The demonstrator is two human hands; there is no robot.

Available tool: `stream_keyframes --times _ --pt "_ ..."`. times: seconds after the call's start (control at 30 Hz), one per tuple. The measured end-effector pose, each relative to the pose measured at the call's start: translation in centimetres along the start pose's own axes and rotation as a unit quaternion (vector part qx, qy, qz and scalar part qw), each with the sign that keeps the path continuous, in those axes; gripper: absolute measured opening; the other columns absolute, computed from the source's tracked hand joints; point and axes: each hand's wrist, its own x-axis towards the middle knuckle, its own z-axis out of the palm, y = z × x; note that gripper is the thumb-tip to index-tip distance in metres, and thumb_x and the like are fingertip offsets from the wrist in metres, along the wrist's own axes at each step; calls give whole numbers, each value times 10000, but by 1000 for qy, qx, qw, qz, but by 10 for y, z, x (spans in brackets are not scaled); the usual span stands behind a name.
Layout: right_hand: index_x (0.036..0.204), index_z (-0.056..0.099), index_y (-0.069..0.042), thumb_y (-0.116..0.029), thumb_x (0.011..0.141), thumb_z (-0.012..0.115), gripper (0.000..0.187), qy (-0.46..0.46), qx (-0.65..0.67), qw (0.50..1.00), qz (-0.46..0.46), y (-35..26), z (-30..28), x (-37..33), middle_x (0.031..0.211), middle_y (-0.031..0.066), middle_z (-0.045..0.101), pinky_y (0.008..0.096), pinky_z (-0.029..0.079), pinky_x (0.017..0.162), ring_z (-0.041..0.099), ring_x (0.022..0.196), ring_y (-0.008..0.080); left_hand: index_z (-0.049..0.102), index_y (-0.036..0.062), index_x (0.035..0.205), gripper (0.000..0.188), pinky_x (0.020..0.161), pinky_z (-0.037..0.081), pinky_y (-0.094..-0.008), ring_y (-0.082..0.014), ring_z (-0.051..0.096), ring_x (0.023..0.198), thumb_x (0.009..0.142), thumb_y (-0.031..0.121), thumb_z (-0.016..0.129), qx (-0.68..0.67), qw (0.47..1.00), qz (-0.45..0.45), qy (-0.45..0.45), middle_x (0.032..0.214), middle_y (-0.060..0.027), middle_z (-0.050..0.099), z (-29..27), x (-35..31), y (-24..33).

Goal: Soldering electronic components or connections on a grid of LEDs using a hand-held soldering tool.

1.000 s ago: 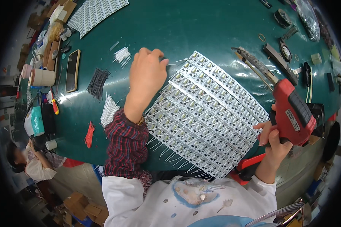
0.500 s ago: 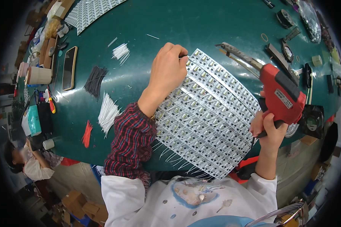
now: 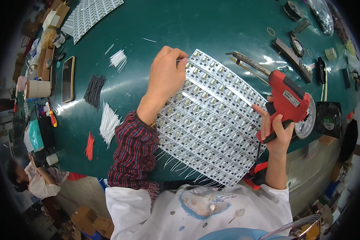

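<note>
A white sheet of small circuit boards (image 3: 212, 124) lies slantwise in front of me, with rows of thin white wires across it and wire ends hanging past its lower-left edge. At its far left corner my left hand (image 3: 168, 76) is closed, thumb and fingers pinching a thin white wire (image 3: 184, 59) over the first row. My right hand (image 3: 279, 134) grips a red soldering gun (image 3: 288, 96) by its handle above the sheet's right side. One finger stretches out to the sheet's edge. The gun's metal tip (image 3: 233, 53) points left, apart from the boards, with a thin feed tube beneath it.
Piles of white wires (image 3: 109, 125), black wires (image 3: 95, 91) and red wires (image 3: 89, 146) lie left of my sleeve. Beyond them is a phone (image 3: 68, 79). Another board sheet (image 3: 90, 18) lies far left. A dark bar (image 3: 292, 60) and a solder reel (image 3: 307, 120) are at right.
The soldering gun has tilted and its tip sits a little lower, farther from the sheet's corner. A right-hand finger now reaches onto the sheet. The whole view has shifted slightly; my left hand keeps its pinch.
</note>
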Motion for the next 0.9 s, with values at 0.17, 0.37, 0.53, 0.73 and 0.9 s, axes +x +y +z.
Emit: stream_keyframes --times 0.17,0.37,0.53,0.73,0.9 --pt "1179 411 119 -213 909 502 437 9 -1 1000 0 -2 0 -1 456 20 435 458 433 913 442 371 106 627 -1 855 111 628 463 -290 -178 549 664 789 87 611 -29 999 -33 -3 790 -93 583 -4 2 8" --pt "1225 361 137 -302 901 528 571 3 -58 995 -83 -24 1 -12 478 20 430 333 529 579 421 376 98 605 -14 802 124 610 455 -290 -180 543 629 800 110 609 -17 999 -34 -3 753 -99 584 -5 1 5" --pt "904 478 55 -207 872 602 291 -25 -53 996 -73 -32 14 5 558 79 517 252 398 402 466 419 109 603 -14 787 158 591 440 -292 -176 548 622 811 143 605 0 999 -49 -8 707 -96 582 -5 2 5" --pt "788 495 7 -146 886 570 196 -56 -84 993 61 -9 23 26 515 40 494 233 361 390 475 409 106 602 -16 755 195 566 423 -291 -170 526 590 806 171 617 -42 997 -63 3 663 -89 576 -1 4 3" --pt "886 480 31 -201 893 560 245 -67 -101 990 77 3 26 26 501 42 478 232 357 383 452 389 107 598 -18 738 201 539 414 -293 -159 515 557 800 173 621 -37 997 -70 -1 639 -81 566 0 3 0"
